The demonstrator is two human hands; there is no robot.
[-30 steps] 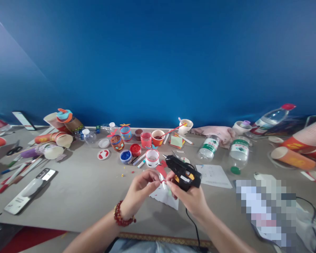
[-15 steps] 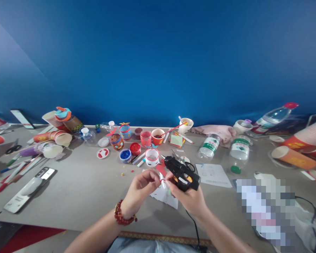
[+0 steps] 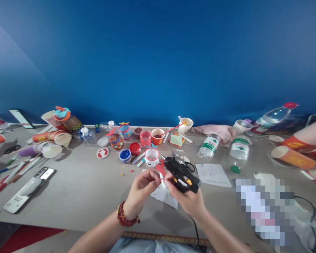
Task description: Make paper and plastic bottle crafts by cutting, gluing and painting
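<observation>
My right hand [image 3: 191, 203] is wrapped round a black hot glue gun [image 3: 183, 174], its nozzle pointing up and to the left. The thumb and a fingertip of that hand also meet a thin red strip [image 3: 162, 179]. From the other side my left hand [image 3: 140, 191] pinches the strip between thumb and forefinger. Just beyond the fingertips lies a piece of red paper [image 3: 160, 168], with a white pen-like stick partly hidden by the hands. A white paper sheet [image 3: 164, 197] is below them. Close ahead stands a small white container with a red rim [image 3: 152, 158].
Paint jars, including a blue one [image 3: 125, 154], and decorated pots stand ahead. Scissors [image 3: 190, 167] lie behind the glue gun. Plastic bottles [image 3: 209, 147] and orange paper cups [image 3: 292, 158] are to the right. On the left are a phone [image 3: 28, 189] and several markers. The glue gun's cord [image 3: 195, 228] hangs toward me.
The glue gun has tilted slightly in my right hand. My left wrist has shifted a little to the right, and both hands still meet at the red strip.
</observation>
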